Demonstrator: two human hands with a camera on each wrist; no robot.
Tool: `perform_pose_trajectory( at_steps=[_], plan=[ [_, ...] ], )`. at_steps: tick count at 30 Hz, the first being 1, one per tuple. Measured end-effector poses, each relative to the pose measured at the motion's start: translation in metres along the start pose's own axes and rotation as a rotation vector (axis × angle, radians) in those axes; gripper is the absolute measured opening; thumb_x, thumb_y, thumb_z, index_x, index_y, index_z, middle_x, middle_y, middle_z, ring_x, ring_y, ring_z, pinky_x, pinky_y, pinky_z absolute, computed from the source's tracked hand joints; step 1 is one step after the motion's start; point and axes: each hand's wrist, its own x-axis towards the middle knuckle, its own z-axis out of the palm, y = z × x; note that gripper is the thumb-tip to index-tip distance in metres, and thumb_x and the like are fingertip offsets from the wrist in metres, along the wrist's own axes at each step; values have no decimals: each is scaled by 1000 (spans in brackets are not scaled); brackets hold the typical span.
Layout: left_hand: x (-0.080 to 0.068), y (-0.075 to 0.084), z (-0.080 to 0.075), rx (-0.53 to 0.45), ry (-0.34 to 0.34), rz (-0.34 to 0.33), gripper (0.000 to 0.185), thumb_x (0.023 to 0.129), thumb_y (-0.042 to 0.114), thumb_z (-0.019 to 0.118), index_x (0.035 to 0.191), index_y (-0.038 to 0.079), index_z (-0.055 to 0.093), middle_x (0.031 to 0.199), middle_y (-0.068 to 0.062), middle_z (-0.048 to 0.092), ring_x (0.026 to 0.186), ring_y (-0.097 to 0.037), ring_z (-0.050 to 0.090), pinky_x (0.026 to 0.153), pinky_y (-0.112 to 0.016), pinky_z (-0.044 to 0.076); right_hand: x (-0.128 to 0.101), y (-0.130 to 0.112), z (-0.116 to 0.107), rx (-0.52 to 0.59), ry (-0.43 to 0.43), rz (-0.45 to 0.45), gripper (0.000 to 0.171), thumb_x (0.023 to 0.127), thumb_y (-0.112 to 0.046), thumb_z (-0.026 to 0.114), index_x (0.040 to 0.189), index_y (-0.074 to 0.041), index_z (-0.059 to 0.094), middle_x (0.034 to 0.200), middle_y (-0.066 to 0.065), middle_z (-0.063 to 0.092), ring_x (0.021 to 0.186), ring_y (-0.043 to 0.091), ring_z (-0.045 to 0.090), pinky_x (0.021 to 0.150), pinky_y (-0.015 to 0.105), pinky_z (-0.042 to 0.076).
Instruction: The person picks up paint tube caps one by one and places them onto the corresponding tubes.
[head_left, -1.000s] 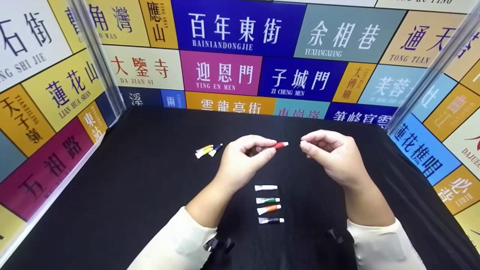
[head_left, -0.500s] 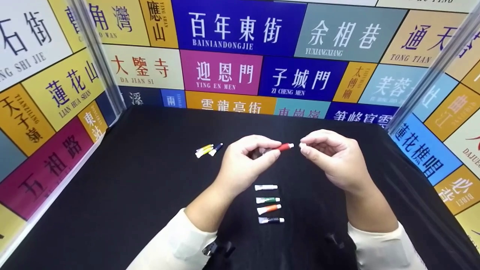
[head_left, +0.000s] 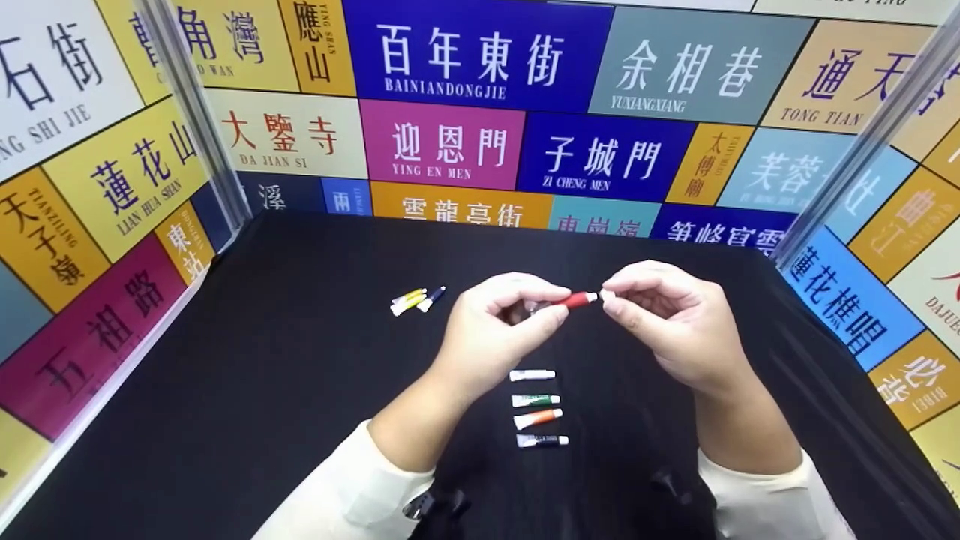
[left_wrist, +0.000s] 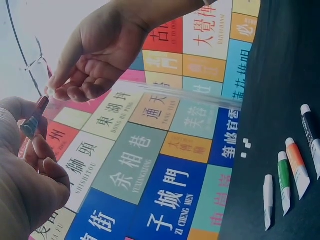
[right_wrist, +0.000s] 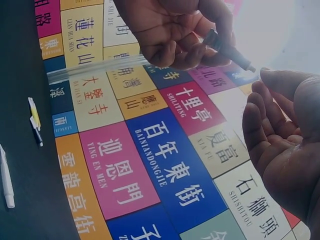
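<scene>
Red tube is between the hands, above the black cloth. Left hand pinches its body; right hand, just off its white tip, pinches a small white piece. Four tubes lie nearer the person than it.

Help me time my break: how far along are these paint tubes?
Likely done: the white tube, green tube, orange tube and black tube, aligned, seemingly capped. In hand: the left hand holds the red paint tube; the right hand pinches an apparent cap by the nozzle. Probably left: three clustered tubes and loose white pieces.
</scene>
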Motion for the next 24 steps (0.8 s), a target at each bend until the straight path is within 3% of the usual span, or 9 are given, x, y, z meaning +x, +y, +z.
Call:
perform_pose_trajectory(
  at_steps=[15,21,24],
  plan=[
    [-3,6,2,-21,-25,35,17,93,14,83,110,14,85,98,-2,78,71,-31,61,60,-22,46,-1,-4,4,14,-42,-43,25,82,26,73,103,14,75,101,12,76,84,17,73,76,21,63],
    [-3,5,3,-14,-25,34,17,93,14,83,110,14,85,93,-2,76,69,-20,59,59,-22,44,-1,-4,4,1,-41,-36,24,82,26,73,102,13,75,100,10,77,79,14,68,68,17,58],
    [-3,4,4,-13,-25,28,18,93,13,83,110,14,85,93,-2,76,69,-16,59,59,-22,44,-1,-4,4,-61,-33,-20,20,84,21,75,101,10,77,98,6,78,75,11,65,63,16,54]
  ],
)
